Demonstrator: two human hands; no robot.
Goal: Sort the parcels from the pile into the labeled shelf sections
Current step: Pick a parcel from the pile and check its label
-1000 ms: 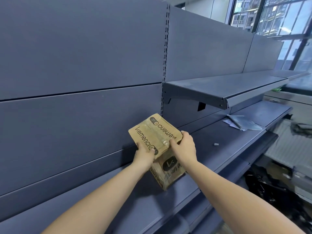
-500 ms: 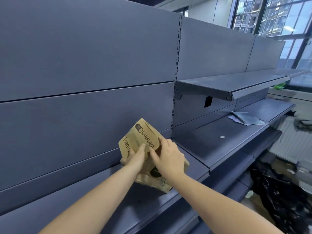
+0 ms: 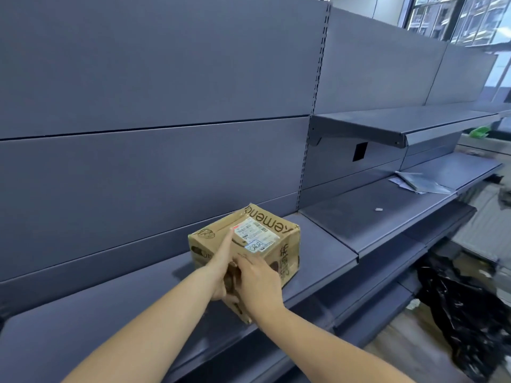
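Brown cardboard parcel [image 3: 246, 252] sits flat on the lower grey shelf [image 3: 110, 313], label side up, just left of the slotted upright [image 3: 312, 134] and near the back panel [image 3: 138, 175]; whether its rear edge touches the panel, can't tell. White shipping label [image 3: 255, 236] with barcode on top, partly covered by clear tape; dark printed lettering runs along the far top edge and down the right side face. Box corners look dented, near corner overhangs toward the shelf front. Left hand [image 3: 224, 261] lies on the top near edge, index finger straight and pointing at the label corner, other fingers relaxed against the box, not wrapped round it. Right hand [image 3: 260, 280] rests flat over the near corner, fingers extended and lying on the cardboard, pressing rather than gripping. Both forearms reach in from bottom of view. Next bay to the right: an upper shelf [image 3: 387, 128] on a bracket, and below it a lower shelf section [image 3: 359, 217] holding a small pale scrap [image 3: 378, 209] and, further right, flat grey mailer bags [image 3: 423, 183]. Black plastic bag [image 3: 464, 313] lies on the floor at right. Windows [image 3: 470, 15] at top right, a green object [image 3: 479, 131] beneath them, too small to identify.
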